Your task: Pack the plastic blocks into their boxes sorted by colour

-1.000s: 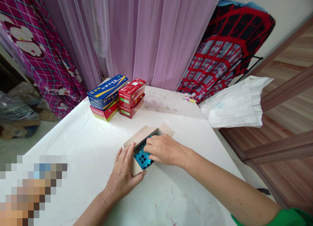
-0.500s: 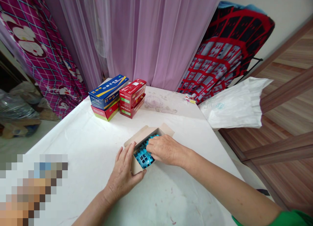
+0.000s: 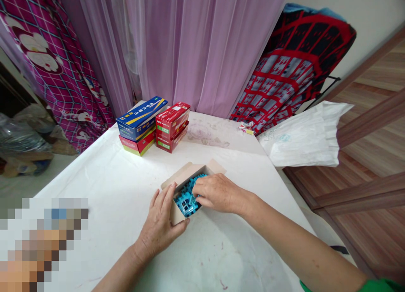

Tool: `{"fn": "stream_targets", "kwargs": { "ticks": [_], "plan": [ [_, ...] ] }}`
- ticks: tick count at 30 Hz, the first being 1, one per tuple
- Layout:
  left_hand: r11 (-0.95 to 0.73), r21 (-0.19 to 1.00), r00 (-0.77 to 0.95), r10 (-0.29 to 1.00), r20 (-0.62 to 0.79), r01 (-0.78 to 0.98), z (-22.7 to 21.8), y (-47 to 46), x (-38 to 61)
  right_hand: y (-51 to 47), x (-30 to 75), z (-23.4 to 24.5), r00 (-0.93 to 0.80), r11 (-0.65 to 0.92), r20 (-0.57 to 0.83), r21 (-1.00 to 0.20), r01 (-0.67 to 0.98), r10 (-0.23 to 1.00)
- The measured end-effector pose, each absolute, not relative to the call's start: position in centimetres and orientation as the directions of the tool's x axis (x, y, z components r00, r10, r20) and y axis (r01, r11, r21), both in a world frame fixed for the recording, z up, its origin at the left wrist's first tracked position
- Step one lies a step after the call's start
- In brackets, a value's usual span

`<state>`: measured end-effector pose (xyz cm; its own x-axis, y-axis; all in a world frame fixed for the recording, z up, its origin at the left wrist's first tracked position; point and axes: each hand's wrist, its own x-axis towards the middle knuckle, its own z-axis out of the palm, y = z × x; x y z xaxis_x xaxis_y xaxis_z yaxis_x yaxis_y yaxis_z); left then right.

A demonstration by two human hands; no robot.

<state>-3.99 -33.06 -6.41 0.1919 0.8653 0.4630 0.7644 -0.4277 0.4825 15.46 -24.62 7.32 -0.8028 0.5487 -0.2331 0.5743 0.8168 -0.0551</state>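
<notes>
An opened cardboard box (image 3: 177,216) lies on the white-covered table, its flaps folded back. Inside it are many small bright blue pieces (image 3: 186,199), toothed at the edges like toy building bricks; their exact kind is hard to make out. My left hand (image 3: 161,218) grips the near left end of the box, fingers along one side and thumb at the front corner. Over the box's right part, my right hand (image 3: 218,193) has its fingers pinched down among the blue pieces. A light blue piece shows at its fingertips, which are partly hidden.
Behind the box stand a blue box (image 3: 139,119) on a red and green box (image 3: 136,146), beside two stacked red boxes (image 3: 172,127). A white bag (image 3: 303,136) is beyond the right table edge. A small wrapper (image 3: 247,127) lies at the back. The lower left is pixelated.
My right hand has shifted slightly right within the box, its fingers still pinched at the blue pieces. My left hand keeps its place on the box.
</notes>
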Motion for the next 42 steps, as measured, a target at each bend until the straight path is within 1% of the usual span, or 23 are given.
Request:
{"fn": "stream_targets", "kwargs": {
  "ticks": [2, 7, 10, 12, 15, 18, 21, 24, 27, 33, 39, 42],
  "plan": [
    [-0.427, 0.488, 0.189, 0.866, 0.463, 0.762, -6.3, -33.1, -4.0, -24.3, 16.3, 7.7, -0.783, 0.784, -0.167, -0.071, 0.616, 0.600],
    [-0.426, 0.494, 0.188, 0.868, 0.459, 0.758, -6.3, -33.1, -4.0, -23.3, 19.2, 8.3, -0.709, 0.707, 0.000, -0.066, 0.704, 0.705],
    [-0.427, 0.492, 0.181, 0.864, 0.471, 0.759, -6.3, -33.2, -4.0, -23.3, 20.5, 8.3, -0.656, 0.656, 0.029, -0.074, 0.751, 0.755],
    [-0.427, 0.490, 0.181, 0.863, 0.471, 0.760, -6.3, -33.2, -4.0, -23.5, 20.7, 8.1, -0.632, 0.630, 0.006, -0.070, 0.773, 0.775],
    [-0.427, 0.492, 0.181, 0.863, 0.471, 0.759, -6.4, -33.1, -4.0, -23.9, 20.0, 7.7, -0.635, 0.634, -0.051, -0.038, 0.773, 0.771],
    [-0.429, 0.486, 0.181, 0.861, 0.476, 0.761, -6.5, -33.1, -4.0, -24.0, 18.2, 7.5, -0.629, 0.636, -0.122, 0.028, 0.771, 0.768],
    [-0.435, 0.475, 0.190, 0.857, 0.479, 0.765, -6.5, -33.0, -4.1, -23.8, 16.3, 7.3, -0.583, 0.608, -0.197, 0.108, 0.786, 0.788],
    [-0.439, 0.470, 0.192, 0.853, 0.484, 0.766, -6.4, -33.0, -4.1, -23.5, 15.0, 6.9, -0.542, 0.588, -0.256, 0.154, 0.794, 0.800],
    [-0.443, 0.469, 0.190, 0.849, 0.493, 0.764, -6.5, -33.0, -4.0, -23.3, 14.3, 6.6, -0.506, 0.557, -0.275, 0.158, 0.815, 0.818],
    [-0.432, 0.471, 0.186, 0.856, 0.482, 0.769, -6.7, -33.0, -4.0, -23.1, 13.5, 6.5, -0.380, 0.440, -0.313, 0.148, 0.886, 0.870],
    [-0.433, 0.474, 0.187, 0.857, 0.480, 0.767, -6.6, -33.0, -4.1, -22.8, 13.4, 7.0, -0.397, 0.470, -0.353, 0.149, 0.870, 0.847],
    [-0.431, 0.482, 0.180, 0.857, 0.482, 0.763, -6.6, -33.0, -4.1, -22.9, 13.9, 7.8, -0.396, 0.469, -0.340, 0.166, 0.868, 0.853]
  ]
}}
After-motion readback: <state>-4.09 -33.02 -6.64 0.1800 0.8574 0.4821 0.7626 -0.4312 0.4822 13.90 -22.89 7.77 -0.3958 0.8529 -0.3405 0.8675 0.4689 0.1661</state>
